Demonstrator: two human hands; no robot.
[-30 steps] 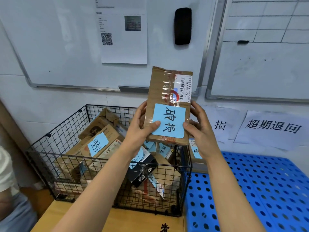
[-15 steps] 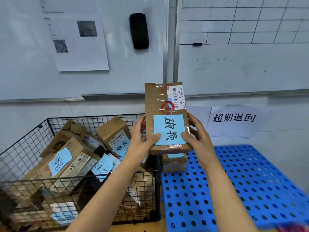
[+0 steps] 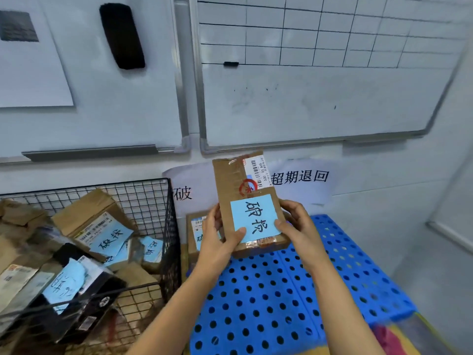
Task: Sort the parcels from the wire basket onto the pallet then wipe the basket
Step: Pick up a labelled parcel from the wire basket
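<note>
I hold a flat cardboard parcel [image 3: 230, 185] with a light blue handwritten label upright in both hands, above the back left part of the blue perforated pallet [image 3: 268, 303]. My left hand [image 3: 217, 242] grips its lower left edge, thumb on the label. My right hand [image 3: 297, 226] grips its lower right edge. Another labelled cardboard parcel [image 3: 194, 226] stands on the pallet's back left corner, partly hidden behind my left hand. The black wire basket [image 3: 169, 226] at the left holds several cardboard parcels with blue labels.
Two whiteboards [image 3: 307, 98] hang on the wall behind, with a black eraser [image 3: 121, 35] on the left one. Paper signs [image 3: 299, 178] are taped to the wall above the pallet. A white wall closes the right side. A colourful object [image 3: 399, 336] lies at the pallet's front right.
The view has swung right and down. Both hands have carried the parcel from above the basket to over the pallet's back left, lower than before.
</note>
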